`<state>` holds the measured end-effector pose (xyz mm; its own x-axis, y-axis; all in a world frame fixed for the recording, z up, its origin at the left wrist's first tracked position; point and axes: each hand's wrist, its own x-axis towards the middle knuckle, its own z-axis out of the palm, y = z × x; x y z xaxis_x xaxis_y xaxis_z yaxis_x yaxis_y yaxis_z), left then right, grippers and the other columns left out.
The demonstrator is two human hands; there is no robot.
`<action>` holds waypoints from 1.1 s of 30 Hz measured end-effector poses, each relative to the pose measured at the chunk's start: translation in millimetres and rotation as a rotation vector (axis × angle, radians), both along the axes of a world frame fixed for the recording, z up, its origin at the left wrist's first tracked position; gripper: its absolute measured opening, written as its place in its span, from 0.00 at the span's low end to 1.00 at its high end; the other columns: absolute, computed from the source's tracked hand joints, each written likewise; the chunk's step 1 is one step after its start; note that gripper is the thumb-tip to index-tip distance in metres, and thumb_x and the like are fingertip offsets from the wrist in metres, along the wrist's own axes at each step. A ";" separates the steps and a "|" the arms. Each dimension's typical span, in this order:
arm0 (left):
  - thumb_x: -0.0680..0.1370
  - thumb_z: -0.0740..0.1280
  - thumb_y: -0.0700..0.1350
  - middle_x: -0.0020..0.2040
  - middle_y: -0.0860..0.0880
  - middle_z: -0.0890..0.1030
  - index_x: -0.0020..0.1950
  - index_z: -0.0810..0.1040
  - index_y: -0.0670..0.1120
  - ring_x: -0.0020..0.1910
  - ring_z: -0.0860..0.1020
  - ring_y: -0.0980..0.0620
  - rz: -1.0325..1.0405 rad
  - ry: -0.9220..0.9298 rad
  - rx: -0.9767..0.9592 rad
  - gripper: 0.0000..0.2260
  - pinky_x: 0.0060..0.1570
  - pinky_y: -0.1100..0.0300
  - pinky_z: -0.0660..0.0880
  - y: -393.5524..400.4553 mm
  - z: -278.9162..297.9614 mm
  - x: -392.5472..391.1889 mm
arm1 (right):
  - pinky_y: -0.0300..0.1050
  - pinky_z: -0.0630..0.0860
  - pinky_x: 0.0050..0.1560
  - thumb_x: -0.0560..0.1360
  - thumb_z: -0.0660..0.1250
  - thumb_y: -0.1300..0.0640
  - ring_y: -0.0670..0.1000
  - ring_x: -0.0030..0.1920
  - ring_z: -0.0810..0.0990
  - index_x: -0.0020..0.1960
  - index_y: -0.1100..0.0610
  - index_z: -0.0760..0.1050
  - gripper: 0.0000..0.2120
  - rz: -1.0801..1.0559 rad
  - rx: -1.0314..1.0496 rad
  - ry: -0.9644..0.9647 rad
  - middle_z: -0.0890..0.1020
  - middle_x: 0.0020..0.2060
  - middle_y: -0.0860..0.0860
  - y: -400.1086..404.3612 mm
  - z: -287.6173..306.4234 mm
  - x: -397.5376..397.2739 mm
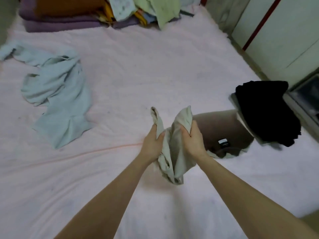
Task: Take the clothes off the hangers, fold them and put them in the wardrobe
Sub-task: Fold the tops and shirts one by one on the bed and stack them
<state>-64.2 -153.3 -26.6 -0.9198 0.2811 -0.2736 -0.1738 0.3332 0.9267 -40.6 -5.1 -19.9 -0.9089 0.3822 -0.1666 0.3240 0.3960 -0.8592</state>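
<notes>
Two hands are on the same piece of clothing in the head view, a crumpled beige garment (172, 152) held up just above the pink bedsheet (138, 66). The left hand (152, 144) has its fingers and thumb curled round the left bunch of fabric, with one end of the cloth sticking up past the knuckles. The right hand (193, 140) grips the other bunch the same way, thumb pressed into the cloth, and a second flap pokes up above it. The rest of the garment hangs down between the two wrists, pretty wadded up, so can't really tell what kind of clothing it is.

Just right of the hands there's a brown folded garment (222, 128) lying flat on the sheet with a small label showing. Beyond that, near the bed's right edge, sits a black folded garment (264, 111) on top of something lighter. Over on the left a light blue shirt (57, 99) is spread out loose and unfolded. At the far end there's a messy clothes pile (138, 11) next to a purple blanket (60, 21). A white wardrobe door (284, 31) with a red edge stands along the right side.
</notes>
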 end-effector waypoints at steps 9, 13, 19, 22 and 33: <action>0.84 0.56 0.46 0.63 0.54 0.72 0.76 0.60 0.50 0.64 0.71 0.52 0.085 0.010 0.044 0.20 0.60 0.62 0.67 240.4 -2.9 -54.0 | 0.51 0.74 0.52 0.82 0.58 0.54 0.54 0.49 0.77 0.55 0.60 0.65 0.09 0.056 0.059 -0.007 0.77 0.47 0.55 254.6 5.4 -61.2; 0.84 0.56 0.47 0.61 0.59 0.70 0.78 0.58 0.50 0.64 0.69 0.56 0.139 0.026 0.022 0.22 0.62 0.65 0.64 276.8 -13.8 -69.6 | 0.38 0.70 0.44 0.82 0.58 0.54 0.44 0.45 0.75 0.56 0.60 0.65 0.09 0.085 -0.008 -0.003 0.75 0.44 0.48 300.6 -8.9 -82.9; 0.83 0.57 0.50 0.65 0.51 0.75 0.78 0.55 0.53 0.61 0.75 0.48 0.194 -0.034 -0.185 0.24 0.57 0.58 0.68 272.9 -68.3 -75.4 | 0.43 0.70 0.42 0.82 0.57 0.54 0.47 0.43 0.75 0.56 0.60 0.65 0.09 0.057 0.147 -0.042 0.76 0.45 0.50 352.1 -47.2 -98.7; 0.81 0.60 0.48 0.66 0.40 0.76 0.80 0.45 0.49 0.60 0.76 0.37 0.233 -0.164 -0.383 0.32 0.56 0.50 0.71 268.6 -101.9 -73.9 | 0.49 0.72 0.41 0.80 0.58 0.56 0.57 0.43 0.78 0.59 0.59 0.63 0.10 0.054 0.332 -0.210 0.77 0.45 0.55 382.6 -81.8 -98.4; 0.80 0.54 0.38 0.69 0.41 0.66 0.77 0.58 0.49 0.49 0.73 0.40 0.194 -0.091 -0.682 0.25 0.45 0.54 0.67 284.1 -140.9 -57.8 | 0.50 0.71 0.51 0.77 0.56 0.64 0.63 0.55 0.75 0.75 0.50 0.60 0.27 0.370 0.586 -0.323 0.67 0.67 0.58 405.6 -140.6 -82.5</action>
<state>-122.0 130.7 -167.5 -0.9010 -0.1468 -0.4081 -0.3557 0.7885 0.5017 -123.1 400.5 -160.5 -0.9353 0.1705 -0.3101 0.2816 0.8893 -0.3604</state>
